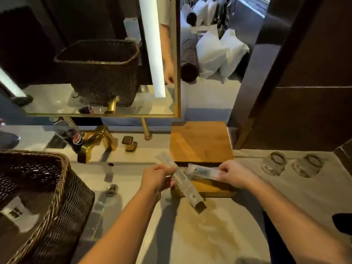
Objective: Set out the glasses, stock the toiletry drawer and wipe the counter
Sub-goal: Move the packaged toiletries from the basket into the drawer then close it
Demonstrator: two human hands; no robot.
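Wood is what the person works over: a small box-shaped wooden drawer unit (202, 141) stands on the pale counter (219, 231), its drawer (215, 185) pulled out toward the person. The left hand (158, 178) is pinched closed around a long clear toiletry packet (182, 181), which slants from above the sink edge down across the drawer's left front corner, its dark end hanging over the counter. The right hand (234, 174) grips a second, shorter clear packet (202, 171) by its right end, holding it level above the open drawer; the two packets cross near the drawer's back edge. What already lies inside the drawer is hidden beneath them.

Two glasses (274, 162) stand close together on the counter right of the drawer unit, well clear of the hands. A large wicker basket (47, 197) crowds the lower left, covering part of the sink (106, 187). Behind the sink stand a brass tap (95, 143), a cola bottle (70, 134) leaning in front of it, and a small dark holder (129, 143). The mirror (95, 54) above repeats the basket.

Counted: two hands, two packets, two glasses, one basket, one bottle.
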